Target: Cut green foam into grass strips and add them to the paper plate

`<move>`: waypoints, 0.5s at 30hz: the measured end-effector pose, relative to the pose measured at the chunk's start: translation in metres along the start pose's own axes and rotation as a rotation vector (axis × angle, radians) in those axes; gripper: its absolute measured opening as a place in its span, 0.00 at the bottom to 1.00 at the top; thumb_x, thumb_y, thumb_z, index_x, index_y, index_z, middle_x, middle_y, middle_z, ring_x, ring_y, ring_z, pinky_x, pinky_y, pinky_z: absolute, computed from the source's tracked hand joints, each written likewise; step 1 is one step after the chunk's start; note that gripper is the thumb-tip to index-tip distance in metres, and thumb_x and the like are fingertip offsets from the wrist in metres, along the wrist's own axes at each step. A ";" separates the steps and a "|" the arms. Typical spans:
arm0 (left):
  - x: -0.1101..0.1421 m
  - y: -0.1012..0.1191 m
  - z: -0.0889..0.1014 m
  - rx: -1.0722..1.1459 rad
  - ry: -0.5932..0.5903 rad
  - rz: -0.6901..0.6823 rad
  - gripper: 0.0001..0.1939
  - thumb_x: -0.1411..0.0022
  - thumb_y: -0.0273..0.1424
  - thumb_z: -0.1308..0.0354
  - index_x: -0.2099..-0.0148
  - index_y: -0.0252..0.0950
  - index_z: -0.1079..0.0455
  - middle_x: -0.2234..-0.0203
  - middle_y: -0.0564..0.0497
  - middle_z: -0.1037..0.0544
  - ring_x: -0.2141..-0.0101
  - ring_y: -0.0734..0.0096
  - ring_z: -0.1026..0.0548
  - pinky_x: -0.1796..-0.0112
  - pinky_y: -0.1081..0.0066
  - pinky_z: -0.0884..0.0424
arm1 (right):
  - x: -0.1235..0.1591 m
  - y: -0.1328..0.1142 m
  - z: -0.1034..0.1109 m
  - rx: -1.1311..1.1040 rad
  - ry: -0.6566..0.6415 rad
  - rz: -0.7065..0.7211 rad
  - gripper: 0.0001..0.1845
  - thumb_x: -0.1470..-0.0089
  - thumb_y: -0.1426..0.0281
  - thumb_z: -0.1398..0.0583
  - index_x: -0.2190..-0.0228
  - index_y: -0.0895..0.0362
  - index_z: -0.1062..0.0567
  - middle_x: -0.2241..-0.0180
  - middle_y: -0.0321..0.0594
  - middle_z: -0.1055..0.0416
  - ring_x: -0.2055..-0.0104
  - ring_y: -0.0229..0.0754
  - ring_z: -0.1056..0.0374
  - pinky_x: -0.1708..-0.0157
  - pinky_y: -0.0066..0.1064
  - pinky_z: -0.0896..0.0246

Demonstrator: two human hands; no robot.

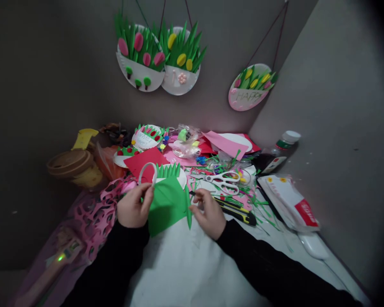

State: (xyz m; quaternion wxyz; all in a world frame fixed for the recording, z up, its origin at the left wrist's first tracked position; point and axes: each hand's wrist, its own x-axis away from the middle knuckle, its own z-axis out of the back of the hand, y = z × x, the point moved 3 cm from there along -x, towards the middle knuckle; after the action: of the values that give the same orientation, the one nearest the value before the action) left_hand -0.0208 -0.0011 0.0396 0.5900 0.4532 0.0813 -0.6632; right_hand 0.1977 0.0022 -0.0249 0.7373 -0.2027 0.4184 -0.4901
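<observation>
My left hand (135,206) is closed on a roll of white tape (148,174), which stands upright above the fingers. Below and beside it, a green paper sheet (167,207) lies near that hand. A narrow green paper leaf (189,211) is at the sheet's right edge. My right hand (209,213) is just right of this leaf, thumb and forefinger curved with a gap between them; whether the thumb touches the leaf is unclear. Behind the green sheet, a white paper plate (181,179) with green paper grass (168,170) is partly covered.
White-handled scissors (224,181) and a yellow-black utility knife (235,211) lie right of centre. Pink paper scraps (99,217) spread on the left near a lidded cup (72,164). A bottle (280,151) and a white packet (288,202) stand right. Decorated plates (141,76) hang behind.
</observation>
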 end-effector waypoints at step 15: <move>0.023 -0.002 0.023 -0.616 -0.652 0.133 0.16 0.38 0.36 0.56 0.57 0.40 0.28 0.63 0.47 0.21 0.66 0.60 0.23 0.71 0.69 0.33 | -0.005 0.003 -0.014 0.278 -0.194 -0.147 0.23 0.52 0.75 0.46 0.52 0.59 0.40 0.68 0.42 0.30 0.67 0.43 0.33 0.69 0.29 0.45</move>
State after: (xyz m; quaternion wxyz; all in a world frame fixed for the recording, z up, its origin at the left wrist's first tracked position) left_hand -0.0314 -0.0317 0.0355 0.7334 0.0280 0.0555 -0.6769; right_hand 0.1869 0.0099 -0.0327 0.7572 -0.1752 0.2575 -0.5741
